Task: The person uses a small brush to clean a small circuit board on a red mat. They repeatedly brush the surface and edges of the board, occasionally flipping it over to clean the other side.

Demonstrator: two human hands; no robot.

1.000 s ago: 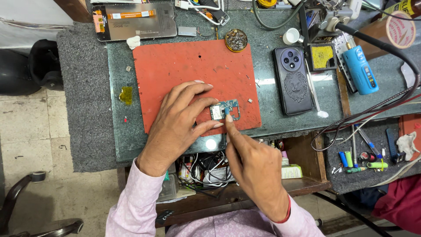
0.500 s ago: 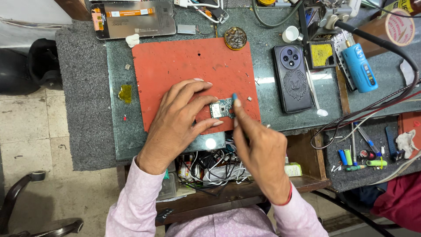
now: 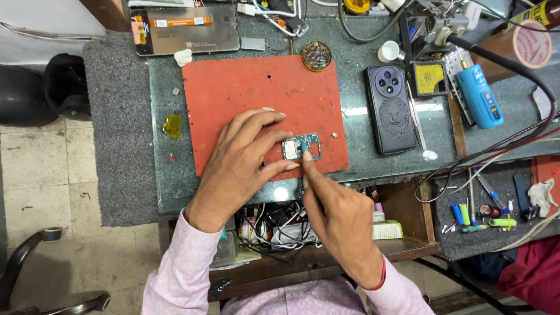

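Right near the middle of the frame, a small blue-green circuit board (image 3: 302, 146) with a silvery metal shield lies on the lower right part of a worn, speckled red rubber work mat (image 3: 256, 93). The left hand (image 3: 242, 160) arches over it, fingers spread, and steadies the board's left edge with its fingertips rather than closing around it. The right hand (image 3: 338, 219) comes up from below with its forefinger pressed on the board's lower edge; whether it pinches a fine tool I cannot tell.

Judging by the light hold, the board could skid on the mat if the finger pushes sideways, and tiny loose parts might scatter across the smooth grey-green glass tabletop (image 3: 356, 125).

A matte black phone with a round camera ring and embossed back (image 3: 392, 109) lies to the right, well apart. A round tin of brass wool (image 3: 316, 56) sits at the mat's top edge, a glossy blue cylindrical tool (image 3: 478, 96) at upper right.
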